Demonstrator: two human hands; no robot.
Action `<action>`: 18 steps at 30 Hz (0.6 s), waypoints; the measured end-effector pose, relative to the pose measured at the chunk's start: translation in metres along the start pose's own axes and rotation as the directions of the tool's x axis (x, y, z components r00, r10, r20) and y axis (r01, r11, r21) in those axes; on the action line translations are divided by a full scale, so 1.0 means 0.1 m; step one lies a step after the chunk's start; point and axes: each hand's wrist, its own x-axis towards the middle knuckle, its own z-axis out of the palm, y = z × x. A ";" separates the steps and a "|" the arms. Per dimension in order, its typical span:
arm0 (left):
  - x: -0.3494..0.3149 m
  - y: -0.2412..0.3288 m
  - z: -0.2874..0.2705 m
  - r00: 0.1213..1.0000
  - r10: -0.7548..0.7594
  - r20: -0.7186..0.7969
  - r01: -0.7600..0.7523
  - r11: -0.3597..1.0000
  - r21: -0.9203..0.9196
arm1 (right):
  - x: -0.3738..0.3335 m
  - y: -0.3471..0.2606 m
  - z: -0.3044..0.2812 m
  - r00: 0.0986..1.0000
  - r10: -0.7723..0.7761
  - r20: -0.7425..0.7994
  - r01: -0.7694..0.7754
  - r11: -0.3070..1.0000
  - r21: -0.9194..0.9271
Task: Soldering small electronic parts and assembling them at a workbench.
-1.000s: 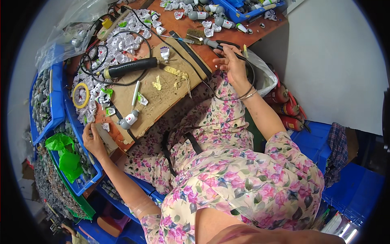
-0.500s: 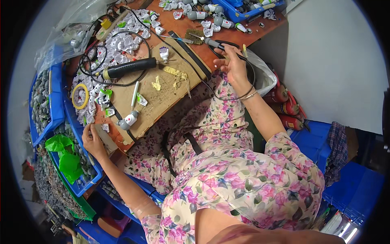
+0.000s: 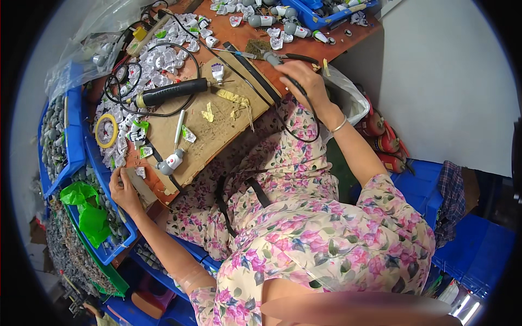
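Note:
My right hand [image 3: 304, 81] is closed around a corded, grey-handled soldering iron [image 3: 273, 58]. Its front end points at a rough brown pad [image 3: 255, 48], and I cannot tell whether it touches. My left hand [image 3: 125, 191] lies at the table's near left edge, by a flat greyish strip [image 3: 142, 187], with thumb and fingers apart. To its right, a grey-and-white toy figure part [image 3: 172, 161] rests on the brown work board [image 3: 217, 127]. A white stick [image 3: 180, 122] and a white-and-green shell piece [image 3: 188, 133] lie above it.
A black corded tool [image 3: 173, 92] crosses the board near a small white toy hand [image 3: 217, 71]. White shells [image 3: 163, 57] heap behind. A yellow tape roll [image 3: 106, 130] sits left, beside blue bins [image 3: 76, 125] of grey parts. Pliers [image 3: 300, 57] lie beyond my right hand.
My right hand has turned over and moved slightly left with the soldering iron, bringing its front end to the brown pad. The pliers now show. My left hand has barely moved.

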 end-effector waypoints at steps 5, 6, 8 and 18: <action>-0.01 -0.01 -0.04 1.000 0.000 -0.016 0.000 1.000 0.004 | -0.08 -0.19 -0.14 0.991 0.087 0.098 -0.086 0.996 -0.011; -0.01 0.01 -0.04 1.000 -0.003 -0.012 0.003 1.000 0.008 | -0.07 -0.20 -0.16 0.993 0.084 0.081 -0.083 0.996 -0.011; -0.01 0.06 -0.03 1.000 -0.009 -0.015 0.009 1.000 0.010 | 0.01 -0.13 -0.13 0.996 0.058 0.074 -0.054 0.997 -0.053; 0.00 0.01 -0.03 0.999 0.033 -0.018 -0.033 0.999 0.017 | -0.05 -0.15 -0.20 0.999 -0.003 0.036 0.000 0.997 0.077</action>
